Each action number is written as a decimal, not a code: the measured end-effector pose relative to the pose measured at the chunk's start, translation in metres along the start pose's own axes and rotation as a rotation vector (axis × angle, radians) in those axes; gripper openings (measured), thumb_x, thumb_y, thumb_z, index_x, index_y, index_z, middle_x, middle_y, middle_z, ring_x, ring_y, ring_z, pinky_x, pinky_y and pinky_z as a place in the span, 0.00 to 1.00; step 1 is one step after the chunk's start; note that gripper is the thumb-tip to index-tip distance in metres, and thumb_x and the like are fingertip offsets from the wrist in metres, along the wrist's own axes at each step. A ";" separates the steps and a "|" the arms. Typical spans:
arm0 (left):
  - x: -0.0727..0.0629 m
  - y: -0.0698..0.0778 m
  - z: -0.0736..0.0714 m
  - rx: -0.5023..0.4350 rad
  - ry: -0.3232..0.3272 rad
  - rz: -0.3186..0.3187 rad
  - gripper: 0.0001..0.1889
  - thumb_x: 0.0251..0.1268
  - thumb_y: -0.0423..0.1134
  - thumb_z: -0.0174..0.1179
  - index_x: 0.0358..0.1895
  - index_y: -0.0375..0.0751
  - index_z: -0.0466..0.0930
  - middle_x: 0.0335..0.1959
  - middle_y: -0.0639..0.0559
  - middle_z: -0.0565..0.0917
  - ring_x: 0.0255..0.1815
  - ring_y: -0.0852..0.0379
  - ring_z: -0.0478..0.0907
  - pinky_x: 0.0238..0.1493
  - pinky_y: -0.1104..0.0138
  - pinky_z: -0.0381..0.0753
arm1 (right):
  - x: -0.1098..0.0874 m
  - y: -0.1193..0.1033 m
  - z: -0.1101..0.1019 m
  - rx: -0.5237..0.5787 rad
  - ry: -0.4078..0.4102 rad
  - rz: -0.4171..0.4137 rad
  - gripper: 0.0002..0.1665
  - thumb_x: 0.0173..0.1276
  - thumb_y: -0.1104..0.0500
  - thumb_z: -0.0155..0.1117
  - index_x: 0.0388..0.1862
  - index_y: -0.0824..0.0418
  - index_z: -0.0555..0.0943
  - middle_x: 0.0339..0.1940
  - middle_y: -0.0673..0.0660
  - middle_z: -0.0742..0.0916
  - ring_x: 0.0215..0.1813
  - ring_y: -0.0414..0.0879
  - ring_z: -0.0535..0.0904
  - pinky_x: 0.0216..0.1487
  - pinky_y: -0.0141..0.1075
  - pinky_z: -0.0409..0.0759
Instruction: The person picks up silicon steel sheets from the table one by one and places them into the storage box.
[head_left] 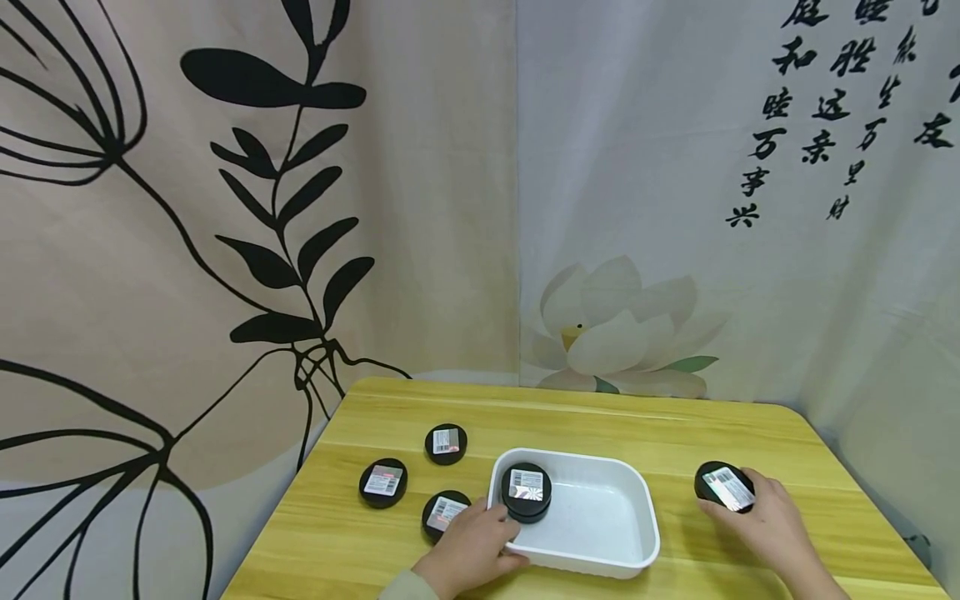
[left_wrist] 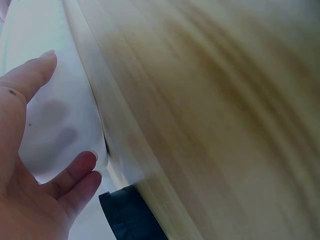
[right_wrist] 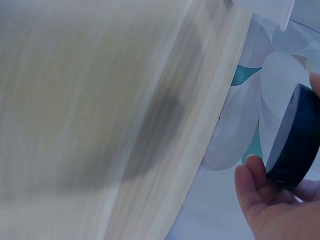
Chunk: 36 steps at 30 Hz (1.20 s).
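My right hand [head_left: 776, 517] grips a roll of black tape [head_left: 723, 485] by its edge, its barcode label facing up, to the right of the white tray [head_left: 600, 552]. The right wrist view shows this roll [right_wrist: 298, 137] side-on between thumb and fingers. My left hand [head_left: 476, 546] is at the tray's left front corner, with its fingertips right at the rim; its fingers look fairly straight in the left wrist view. Inside the tray, at the left end, two black rolls [head_left: 527, 492] are stacked. Another roll [head_left: 444, 510] is partly hidden behind my left hand.
Two more labelled black rolls lie on the wooden table [head_left: 750, 425] left of the tray: one farther back [head_left: 446, 444], one farther left [head_left: 382, 483]. Printed curtains [head_left: 435, 208] hang just behind the table's back edge.
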<state>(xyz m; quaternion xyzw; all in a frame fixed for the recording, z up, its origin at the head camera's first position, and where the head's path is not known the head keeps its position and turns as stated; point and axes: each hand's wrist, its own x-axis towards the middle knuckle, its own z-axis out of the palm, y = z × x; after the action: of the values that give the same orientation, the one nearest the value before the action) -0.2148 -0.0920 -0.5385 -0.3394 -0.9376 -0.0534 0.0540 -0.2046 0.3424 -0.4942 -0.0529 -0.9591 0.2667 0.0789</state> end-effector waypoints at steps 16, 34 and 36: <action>0.000 0.002 0.000 0.004 0.014 0.010 0.20 0.62 0.70 0.59 0.31 0.60 0.77 0.29 0.66 0.72 0.32 0.63 0.64 0.37 0.71 0.68 | 0.002 -0.023 0.008 0.007 -0.011 -0.041 0.62 0.57 0.35 0.74 0.68 0.81 0.62 0.60 0.82 0.73 0.58 0.72 0.74 0.54 0.63 0.74; 0.000 0.000 0.001 0.024 0.029 0.020 0.20 0.62 0.69 0.60 0.28 0.59 0.75 0.28 0.66 0.71 0.32 0.63 0.65 0.38 0.70 0.69 | 0.007 -0.050 0.019 0.050 -0.074 -0.022 0.65 0.56 0.33 0.74 0.71 0.79 0.60 0.65 0.81 0.70 0.62 0.72 0.72 0.59 0.65 0.73; 0.000 0.001 0.000 0.013 0.015 0.018 0.20 0.62 0.69 0.59 0.28 0.59 0.75 0.28 0.66 0.71 0.32 0.63 0.65 0.38 0.70 0.69 | 0.007 -0.053 0.022 0.053 -0.081 -0.022 0.65 0.56 0.33 0.74 0.72 0.79 0.60 0.66 0.80 0.70 0.62 0.72 0.72 0.59 0.64 0.74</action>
<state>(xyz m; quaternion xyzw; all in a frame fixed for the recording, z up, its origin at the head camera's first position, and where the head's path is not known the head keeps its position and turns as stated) -0.2148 -0.0914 -0.5386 -0.3469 -0.9345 -0.0491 0.0636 -0.2187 0.2870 -0.4839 -0.0296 -0.9546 0.2932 0.0442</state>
